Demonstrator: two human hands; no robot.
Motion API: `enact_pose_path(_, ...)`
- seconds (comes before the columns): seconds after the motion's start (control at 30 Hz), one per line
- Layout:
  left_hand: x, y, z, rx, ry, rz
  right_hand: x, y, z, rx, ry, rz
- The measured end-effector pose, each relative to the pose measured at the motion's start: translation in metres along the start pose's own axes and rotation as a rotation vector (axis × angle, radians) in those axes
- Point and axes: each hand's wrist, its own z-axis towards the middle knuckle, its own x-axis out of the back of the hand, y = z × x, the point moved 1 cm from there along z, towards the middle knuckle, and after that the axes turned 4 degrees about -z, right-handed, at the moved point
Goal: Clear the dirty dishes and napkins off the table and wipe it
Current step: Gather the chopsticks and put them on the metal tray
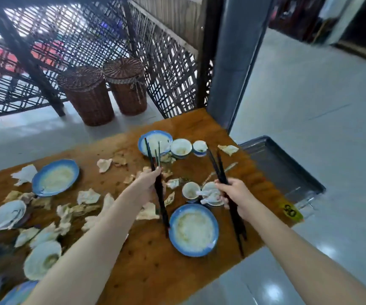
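Above the table (pixel 147 258), left hand (pixel 149 182) and right hand (pixel 236 193) each clutch apparently several chopsticks (pixel 215 164).

place: restaurant | cues: numbered table tag (pixel 291 211); dirty plates (pixel 215 230); grey bus tray (pixel 284 169)

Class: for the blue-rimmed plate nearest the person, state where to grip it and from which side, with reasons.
Likely best: grip the blue-rimmed plate by its near rim, coming from the table edge. It lies flat, residue fills its centre, and cups crowd its far side.
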Motion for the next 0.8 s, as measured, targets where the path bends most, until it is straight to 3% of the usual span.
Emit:
enact_pose_path(0.37,-0.177,-0.072,-0.003,0.074,-0.169,-0.086,0.152,0.051,-0.018,-0.047,0.049,0.17)
enact_pose_path(0.8,-0.303,-0.091,0.041,0.124,-0.245,0.006,0.259,0.077,0.032,-0.07,0.163,0.231)
